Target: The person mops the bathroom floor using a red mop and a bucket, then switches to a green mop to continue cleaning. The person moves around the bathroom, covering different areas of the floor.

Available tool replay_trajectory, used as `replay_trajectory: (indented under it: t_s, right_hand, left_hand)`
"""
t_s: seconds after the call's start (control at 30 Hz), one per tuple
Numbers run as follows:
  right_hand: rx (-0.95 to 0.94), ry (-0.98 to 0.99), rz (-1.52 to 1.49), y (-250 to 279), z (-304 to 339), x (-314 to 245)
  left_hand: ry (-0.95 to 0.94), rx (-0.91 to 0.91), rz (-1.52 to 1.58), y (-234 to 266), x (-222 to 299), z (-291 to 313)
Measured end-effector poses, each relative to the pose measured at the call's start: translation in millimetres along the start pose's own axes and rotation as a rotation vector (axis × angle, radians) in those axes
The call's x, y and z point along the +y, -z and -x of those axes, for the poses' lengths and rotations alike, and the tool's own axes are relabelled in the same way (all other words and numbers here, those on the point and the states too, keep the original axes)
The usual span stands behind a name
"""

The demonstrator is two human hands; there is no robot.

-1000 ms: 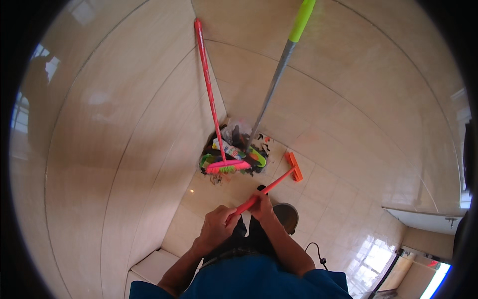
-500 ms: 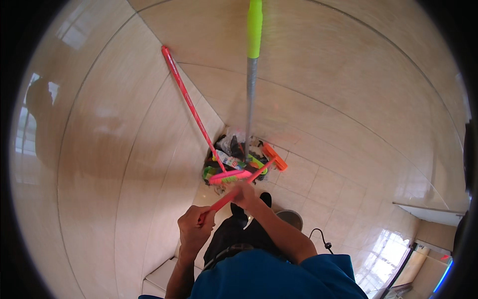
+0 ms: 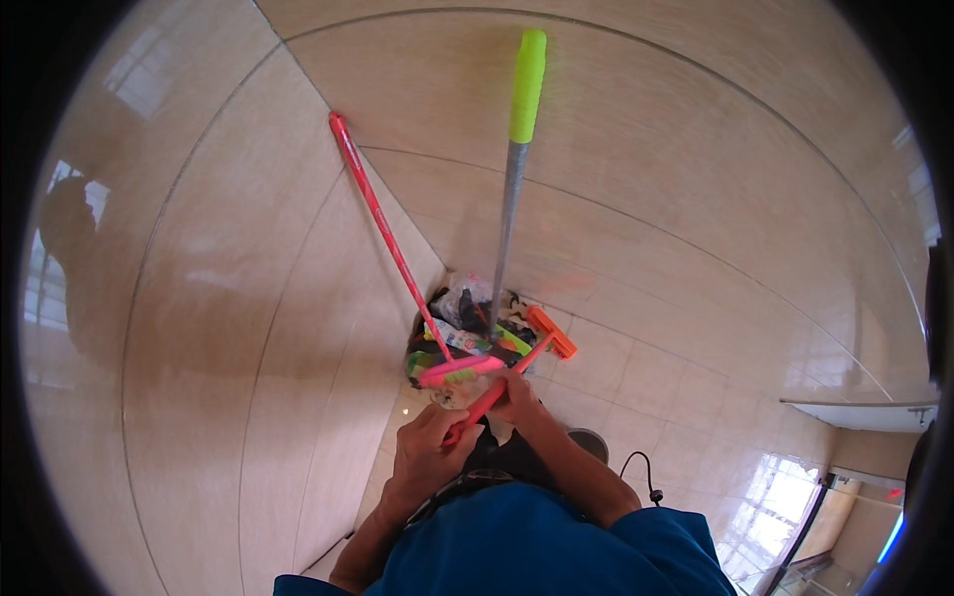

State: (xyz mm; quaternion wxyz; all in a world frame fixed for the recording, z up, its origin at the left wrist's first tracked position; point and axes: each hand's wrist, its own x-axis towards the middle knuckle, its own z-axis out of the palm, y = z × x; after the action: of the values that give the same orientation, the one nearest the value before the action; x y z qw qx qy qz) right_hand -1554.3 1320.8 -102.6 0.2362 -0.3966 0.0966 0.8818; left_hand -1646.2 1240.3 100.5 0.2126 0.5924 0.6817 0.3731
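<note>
Both my hands grip a red-handled tool with a flat orange head [image 3: 553,332]. My left hand [image 3: 427,447] is closed round the handle's near end. Further along the handle, my right hand [image 3: 519,397] is wrapped on it, closer to the head. That head is beside the right edge of a rubbish pile [image 3: 467,298] of bags and wrappers in the corner; whether it touches the floor I cannot tell. A pink broom head [image 3: 459,372] on a red pole lies against the pile's near side, just beyond my hands.
The broom's red pole [image 3: 383,228] leans on the left wall. A grey pole with a lime-green grip [image 3: 528,84] stands up from the pile. A grey round bin [image 3: 588,445] is beside my right forearm, with a black cable [image 3: 644,465] further right. Tiled walls meet behind the pile.
Both hands have shifted right, still holding the handle. The tool's orange head stays beside the pile. The view has tilted slightly, showing the whole lime-green grip.
</note>
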Motion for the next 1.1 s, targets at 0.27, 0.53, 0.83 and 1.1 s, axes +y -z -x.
replay_trajectory:
  t_s: [0.27,0.53,0.83,1.1]
  right_hand:
    - [-0.083,-0.048,0.063,-12,-18,-16]
    - [-0.293,-0.040,0.115,-49,-9,-72]
    - [0.093,0.023,0.183,-74,-57,-179]
    - [0.158,0.348,0.235,-77,-53,-196]
  left_hand:
    - [-0.112,0.012,0.077,-1,2,-27]
    - [0.047,0.035,0.329,-24,-1,-57]
    - [0.190,-0.004,0.458,-57,-38,-52]
    - [0.228,0.003,0.478,-84,-57,-72]
